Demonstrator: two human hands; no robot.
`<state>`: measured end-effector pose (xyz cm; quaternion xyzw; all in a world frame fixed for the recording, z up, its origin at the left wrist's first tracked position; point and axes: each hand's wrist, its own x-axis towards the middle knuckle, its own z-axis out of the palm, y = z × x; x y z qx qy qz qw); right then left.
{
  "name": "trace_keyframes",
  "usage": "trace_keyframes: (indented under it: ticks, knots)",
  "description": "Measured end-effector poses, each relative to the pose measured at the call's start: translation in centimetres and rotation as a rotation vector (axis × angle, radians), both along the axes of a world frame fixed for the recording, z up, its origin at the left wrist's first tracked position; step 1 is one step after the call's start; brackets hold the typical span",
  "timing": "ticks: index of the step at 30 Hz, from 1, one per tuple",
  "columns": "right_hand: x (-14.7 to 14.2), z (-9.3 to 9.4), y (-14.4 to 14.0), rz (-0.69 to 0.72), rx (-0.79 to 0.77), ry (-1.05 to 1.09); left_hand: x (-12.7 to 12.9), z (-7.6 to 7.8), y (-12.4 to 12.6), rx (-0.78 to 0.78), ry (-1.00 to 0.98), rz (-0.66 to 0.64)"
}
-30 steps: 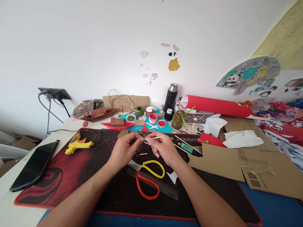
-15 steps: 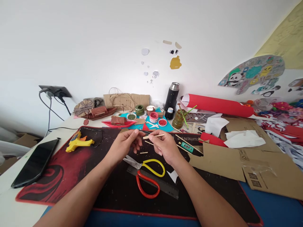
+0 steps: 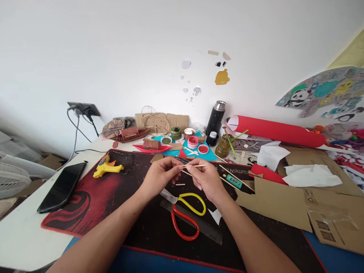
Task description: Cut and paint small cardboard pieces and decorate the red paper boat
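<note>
Above the black desk mat (image 3: 136,227), a thin wooden stick (image 3: 200,165) lies level between my two hands. My right hand (image 3: 206,180) pinches it between thumb and fingers, with one end poking out to the right. The thumb and fingertips of my left hand (image 3: 162,174) close on its other end, close to the right fingertips. Below the hands, a short cut stick (image 3: 180,184) rests on the mat. Nearer to me are scissors (image 3: 192,203) with one yellow and one red handle, lying across a metal ruler (image 3: 212,232). A white paper scrap (image 3: 215,216) is beside the right wrist.
On the left are a yellow glue gun (image 3: 108,168) and a black phone (image 3: 62,187). Behind the hands stand a red paper boat (image 3: 150,147), paint jars (image 3: 192,142) and a black thermos (image 3: 215,118). Cardboard (image 3: 275,201) covers the right side.
My left hand has come to the right fingertips and closed on the stick, where its fingers were spread before. The view has swung a little to the left.
</note>
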<state>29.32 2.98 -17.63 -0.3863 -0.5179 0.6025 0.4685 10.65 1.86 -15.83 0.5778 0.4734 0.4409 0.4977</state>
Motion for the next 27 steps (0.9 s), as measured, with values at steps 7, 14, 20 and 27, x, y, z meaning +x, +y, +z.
trace_keyframes:
  ticks: [7,14,20,27]
  knots:
    - [-0.1,0.0,-0.1,0.004,0.016,-0.076,0.2,-0.1,0.0,0.071,0.015,0.065]
    - [-0.5,0.3,-0.4,0.035,-0.006,-0.096,0.5,-0.3,-0.1,0.099,-0.008,0.055]
    - [-0.1,0.4,-0.3,0.053,-0.012,-0.099,-1.4,0.9,0.4,0.163,0.033,0.172]
    - [0.2,-0.3,-0.4,0.128,0.113,-0.331,-5.7,2.3,1.9,0.224,-0.041,0.344]
